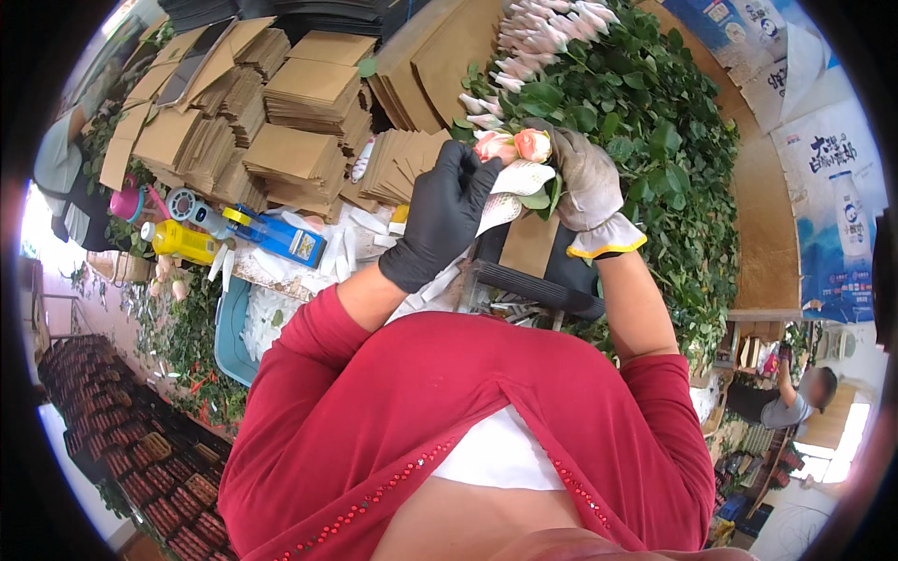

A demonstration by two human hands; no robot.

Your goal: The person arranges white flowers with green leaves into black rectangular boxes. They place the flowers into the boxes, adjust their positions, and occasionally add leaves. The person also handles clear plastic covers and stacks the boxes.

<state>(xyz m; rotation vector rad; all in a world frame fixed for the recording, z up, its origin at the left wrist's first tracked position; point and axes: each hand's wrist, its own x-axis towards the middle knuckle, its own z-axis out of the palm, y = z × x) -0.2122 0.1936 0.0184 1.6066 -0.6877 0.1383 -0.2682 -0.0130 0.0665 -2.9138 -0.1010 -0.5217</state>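
Note:
Two peach-pink roses lie side by side between my hands: the left rose [496, 145] and the right rose [533, 146]. My left hand [440, 215], in a black glove, is closed with its fingertips pinched at the left bloom. Fingers of my right hand [587, 182], in a grey-white work glove with a yellow-edged cuff, curl around the right rose just beneath its head; its stem is hidden. White mesh foam sleeves [522, 179] sit under the blooms, and a green leaf [537, 199] pokes out beside the right palm.
Leafy rose stems [655, 140] with wrapped white heads [552, 37] pile up at the right. Stacked brown cardboard [313, 79] fills the far left. A blue tape dispenser [290, 241], yellow bottle [182, 240] and blue tub [234, 327] are at left. Another person [790, 402] stands far right.

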